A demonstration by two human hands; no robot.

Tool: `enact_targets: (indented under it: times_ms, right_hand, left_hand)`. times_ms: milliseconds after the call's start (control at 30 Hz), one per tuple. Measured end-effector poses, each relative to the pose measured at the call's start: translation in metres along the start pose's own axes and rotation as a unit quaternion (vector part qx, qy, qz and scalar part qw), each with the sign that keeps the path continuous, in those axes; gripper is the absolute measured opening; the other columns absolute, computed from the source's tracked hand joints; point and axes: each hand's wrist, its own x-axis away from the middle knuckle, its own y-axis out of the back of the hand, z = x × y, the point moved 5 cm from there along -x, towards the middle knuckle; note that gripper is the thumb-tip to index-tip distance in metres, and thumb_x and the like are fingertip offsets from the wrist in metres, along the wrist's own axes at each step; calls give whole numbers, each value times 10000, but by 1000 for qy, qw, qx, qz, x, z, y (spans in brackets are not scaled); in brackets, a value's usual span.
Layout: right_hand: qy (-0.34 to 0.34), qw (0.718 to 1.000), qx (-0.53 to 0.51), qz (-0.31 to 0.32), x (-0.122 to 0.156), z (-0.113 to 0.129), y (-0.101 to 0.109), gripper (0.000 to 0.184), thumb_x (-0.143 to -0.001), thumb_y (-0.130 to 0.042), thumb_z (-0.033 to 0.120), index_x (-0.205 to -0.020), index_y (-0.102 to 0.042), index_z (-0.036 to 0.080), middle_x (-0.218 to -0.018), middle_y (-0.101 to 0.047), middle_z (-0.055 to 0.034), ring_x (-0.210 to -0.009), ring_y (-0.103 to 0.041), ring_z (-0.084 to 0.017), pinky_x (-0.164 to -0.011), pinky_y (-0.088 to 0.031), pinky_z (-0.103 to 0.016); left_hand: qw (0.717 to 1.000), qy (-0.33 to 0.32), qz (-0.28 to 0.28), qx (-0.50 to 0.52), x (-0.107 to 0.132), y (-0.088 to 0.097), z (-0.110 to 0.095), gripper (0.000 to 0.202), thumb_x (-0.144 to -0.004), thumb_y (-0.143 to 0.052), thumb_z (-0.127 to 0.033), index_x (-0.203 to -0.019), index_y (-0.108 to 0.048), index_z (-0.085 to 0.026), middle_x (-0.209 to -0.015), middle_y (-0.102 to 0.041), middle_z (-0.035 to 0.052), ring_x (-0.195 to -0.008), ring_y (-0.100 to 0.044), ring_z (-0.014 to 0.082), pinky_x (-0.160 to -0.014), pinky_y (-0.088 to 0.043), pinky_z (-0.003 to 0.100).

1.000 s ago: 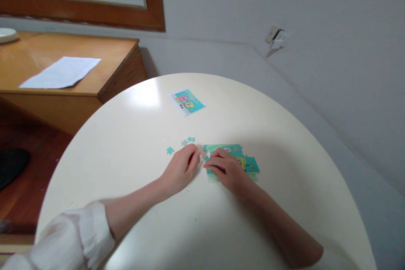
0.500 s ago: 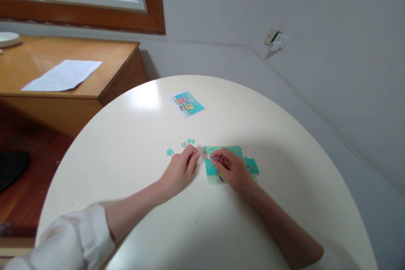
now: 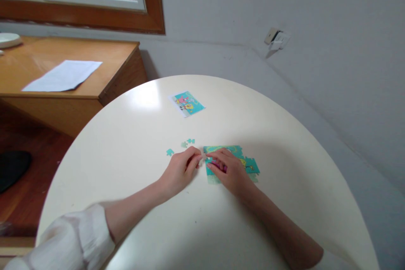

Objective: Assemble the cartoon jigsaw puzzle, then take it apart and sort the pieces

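A partly assembled teal jigsaw puzzle lies on the round cream table. My right hand rests on its left part, fingers curled and pressing down. My left hand sits just left of the puzzle's edge, with its fingertips pinched at the left border beside the right hand's fingers; what they pinch is too small to name. Three loose teal pieces lie just beyond the left hand: one piece to the left, two pieces close together.
A small reference picture card lies farther back on the table. A wooden desk with a white sheet of paper stands at the left, under a window. A wall socket is on the right wall.
The right hand's fingers have lowered back onto the puzzle's left part after lifting slightly. The left hand's fingertips have edged nearer to the puzzle's border.
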Motion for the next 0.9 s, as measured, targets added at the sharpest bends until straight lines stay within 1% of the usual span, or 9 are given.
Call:
enact_targets:
  times_ms: [67, 167, 267, 400, 633, 733, 900]
  right_hand:
    - [8, 1000, 22, 3, 0, -1, -1, 189, -750, -576, 160, -924, -637, 198, -843, -575, -48, -721, -546, -149, -691, -472, -295]
    - [11, 999, 39, 9, 0, -1, -2, 189, -743, -584, 144, -916, -639, 200, -873, -576, -51, -780, -562, -160, -735, -474, -306]
    - [11, 999, 41, 19, -1, -1, -2, 184, -742, -584, 132, -906, -631, 203, -872, -576, -47, -779, -566, -157, -736, -476, -308]
    - [6, 999, 41, 28, -3, -1, -3, 173, -739, -580, 100, -881, -616, 193, -873, -575, -49, -757, -562, -153, -728, -476, -313]
    - [-8, 999, 31, 40, -3, -1, -4, 199, -749, -545, 59, -893, -609, 180, -879, -563, -56, -751, -551, -155, -705, -471, -312]
    - [-12, 999, 29, 44, -3, -1, -3, 199, -749, -544, 52, -889, -608, 179, -887, -559, -56, -752, -549, -152, -697, -467, -301]
    - [-14, 998, 25, 52, -4, -1, -3, 195, -750, -542, 49, -874, -599, 189, -888, -554, -46, -749, -543, -144, -693, -459, -287]
  left_hand:
    - [1000, -7, -3, -11, 0, 1, -1, 195, -857, -404, -277, -742, -528, -179, -603, -533, -33, -541, -442, 82, -531, -364, 184]
    - [1000, -16, -5, -25, -1, 2, -3, 202, -855, -407, -266, -728, -538, -179, -610, -530, -27, -558, -440, 90, -563, -378, 196]
    - [999, -43, -14, -29, -2, 4, -7, 196, -850, -419, -243, -719, -553, -182, -638, -543, -11, -587, -454, 103, -594, -393, 212]
    - [996, -76, -41, -38, -2, 6, -9, 192, -842, -453, -239, -706, -575, -181, -699, -549, 15, -644, -482, 118, -609, -399, 224]
    - [998, -52, -20, -32, 0, 2, -5, 189, -850, -474, -251, -743, -617, -190, -610, -577, -24, -563, -482, 92, -568, -392, 199]
    - [998, -47, -20, -21, 1, 3, -5, 200, -849, -466, -232, -725, -615, -185, -636, -608, -21, -574, -506, 89, -563, -402, 186]
    - [997, -66, -33, -28, 1, 6, -7, 126, -820, -504, -203, -784, -624, -189, -713, -650, -11, -654, -560, 99, -637, -441, 189]
